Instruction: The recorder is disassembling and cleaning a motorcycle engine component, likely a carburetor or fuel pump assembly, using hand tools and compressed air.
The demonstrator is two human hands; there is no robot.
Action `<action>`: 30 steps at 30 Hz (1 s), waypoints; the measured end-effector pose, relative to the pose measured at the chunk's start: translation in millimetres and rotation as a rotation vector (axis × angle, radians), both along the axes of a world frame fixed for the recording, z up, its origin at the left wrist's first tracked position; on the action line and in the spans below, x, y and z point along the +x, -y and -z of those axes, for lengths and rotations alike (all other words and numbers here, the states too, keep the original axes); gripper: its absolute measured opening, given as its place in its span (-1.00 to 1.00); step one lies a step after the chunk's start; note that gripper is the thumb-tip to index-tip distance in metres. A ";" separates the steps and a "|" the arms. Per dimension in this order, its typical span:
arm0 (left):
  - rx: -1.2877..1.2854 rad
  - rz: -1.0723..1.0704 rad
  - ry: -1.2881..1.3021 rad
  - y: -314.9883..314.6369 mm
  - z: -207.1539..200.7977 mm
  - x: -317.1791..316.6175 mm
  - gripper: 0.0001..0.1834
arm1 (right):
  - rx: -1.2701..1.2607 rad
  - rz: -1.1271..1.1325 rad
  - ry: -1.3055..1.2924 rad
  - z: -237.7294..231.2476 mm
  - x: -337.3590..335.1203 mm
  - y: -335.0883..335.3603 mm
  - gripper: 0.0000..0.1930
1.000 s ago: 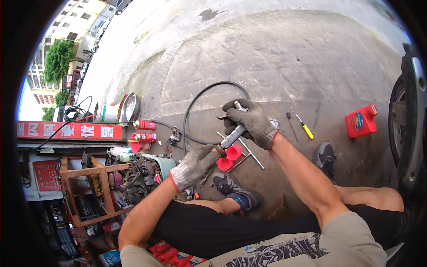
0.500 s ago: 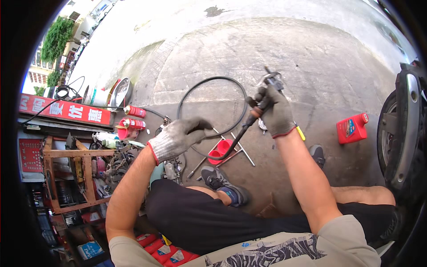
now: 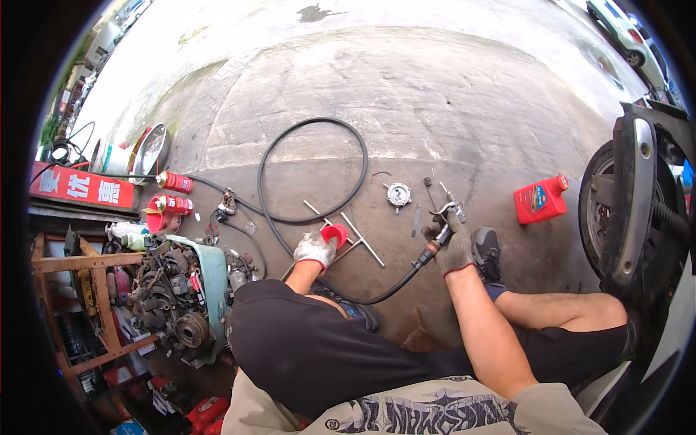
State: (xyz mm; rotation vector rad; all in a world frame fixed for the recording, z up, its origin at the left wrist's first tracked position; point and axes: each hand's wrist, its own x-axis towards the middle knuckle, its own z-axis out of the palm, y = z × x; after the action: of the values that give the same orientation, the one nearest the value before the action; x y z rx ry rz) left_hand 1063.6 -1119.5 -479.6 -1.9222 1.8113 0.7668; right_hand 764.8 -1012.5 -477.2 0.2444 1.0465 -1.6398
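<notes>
My gloved right hand (image 3: pixel 457 250) is wrapped round an air gun (image 3: pixel 453 212) with a metal lever and a thin nozzle pointing up and away. A thick black hose (image 3: pixel 388 296) runs from the gun's brown coupling and loops across the floor. My gloved left hand (image 3: pixel 316 248) is low at the floor, its fingers closed at a red plastic cup (image 3: pixel 335 233); some of the fingers are hidden. Around that hand lie metal T-handle wrenches (image 3: pixel 364 241). Beyond my right hand rests a round silvery metal part (image 3: pixel 399 194).
A red jug (image 3: pixel 540 200) stands right, before a wheel (image 3: pixel 602 188). To the left are red spray cans (image 3: pixel 174 182), a teal tub (image 3: pixel 208 279) of greasy parts and a wooden frame (image 3: pixel 94 262). My shoe (image 3: pixel 487 250) is beside the gun.
My left hand has come down from above the floor to the red cup. My right hand has lowered nearer to me, still holding the air gun. The view has shifted too.
</notes>
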 end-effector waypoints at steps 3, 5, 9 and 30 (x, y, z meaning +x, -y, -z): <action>-0.100 -0.106 -0.047 -1.8 26.3 17.1 -0.56 | 0.050 0.021 0.027 3.7 0.5 -6.1 -0.80; -0.147 -0.100 -0.013 -3.0 34.4 26.6 -0.64 | 0.037 -0.003 0.044 -1.4 -0.9 -6.8 -0.76; -0.426 -0.120 -0.071 6.1 16.7 44.1 -0.76 | -0.119 -0.198 0.096 -5.8 -32.0 -8.6 -0.73; -0.277 0.445 -0.279 76.4 -31.5 -50.8 -0.51 | 0.064 -0.443 -0.236 -0.8 -45.7 29.4 -0.64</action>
State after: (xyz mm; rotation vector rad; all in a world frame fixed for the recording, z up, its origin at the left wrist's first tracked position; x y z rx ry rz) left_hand 1012.9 -1195.9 -448.1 -1.5188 2.5139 0.6786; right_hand 719.2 -1041.9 -476.4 -0.1379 1.2310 -1.2535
